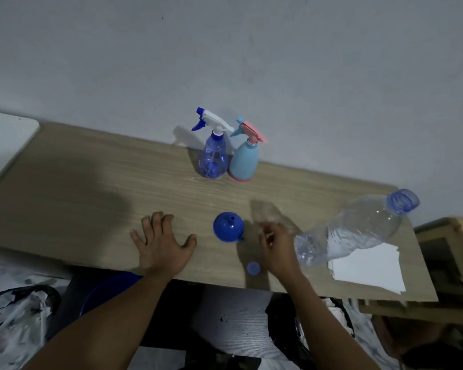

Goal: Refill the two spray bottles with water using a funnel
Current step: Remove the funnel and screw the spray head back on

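Funnel [228, 230] lies between the left fingers [157, 221] and right fingers [265, 234].

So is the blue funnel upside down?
Yes, upside down: the funnel sits on its wide mouth on the table, narrow spout pointing up.

blur hides whether the right hand [274, 245] grips the water bottle [358, 228].
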Available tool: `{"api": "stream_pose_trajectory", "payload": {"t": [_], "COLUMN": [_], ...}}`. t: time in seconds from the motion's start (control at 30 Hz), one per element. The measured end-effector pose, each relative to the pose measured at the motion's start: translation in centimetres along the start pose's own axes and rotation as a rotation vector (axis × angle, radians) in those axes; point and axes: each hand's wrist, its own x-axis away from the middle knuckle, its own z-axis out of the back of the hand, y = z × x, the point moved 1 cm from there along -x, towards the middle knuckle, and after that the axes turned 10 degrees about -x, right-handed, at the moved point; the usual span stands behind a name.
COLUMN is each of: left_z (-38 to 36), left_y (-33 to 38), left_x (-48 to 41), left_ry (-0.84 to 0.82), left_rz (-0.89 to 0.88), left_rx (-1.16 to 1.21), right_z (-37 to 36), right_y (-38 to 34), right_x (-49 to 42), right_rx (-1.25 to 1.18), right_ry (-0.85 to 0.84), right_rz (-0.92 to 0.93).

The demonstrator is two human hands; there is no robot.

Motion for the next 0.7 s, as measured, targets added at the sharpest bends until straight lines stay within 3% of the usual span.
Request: {"api": "stream_pose_trajectory", "payload": {"t": [0.13, 0.3, 0.47, 0.63, 0.7], "left_z": [-0.3, -1.1, -1.2, -1.2, -1.4], "left_y": [-0.1, 0.4, 2.9, 7.1, 8.6], "left_x": [0.4, 3.4, 8.1, 12.6, 13.4], "left_ry": [-0.01, -0.06, -0.061, -0.041, -0.077], "left_rz": [-0.014, -0.043, -0.093, -0.319, -0.332], "left_rx": [0.004, -0.012, 0.02, 0.01, 0.0], "right_z": [-0.2, -1.1, -0.2, 3.9, 6.5], "right_y": [3.8, 5.0, 5.6, 7.2, 7.9], "right_x": [5.9, 8.5, 9.7, 11.5, 11.9], "right_rx": [0.054, 0.183, 0.106, -0.016, -0.063], "right_ry": [-0.197, -0.233, -0.118, 0.083, 0.167], "right_rz": [-0.022, 0.081, 0.049, -0.014, -0.054]}}
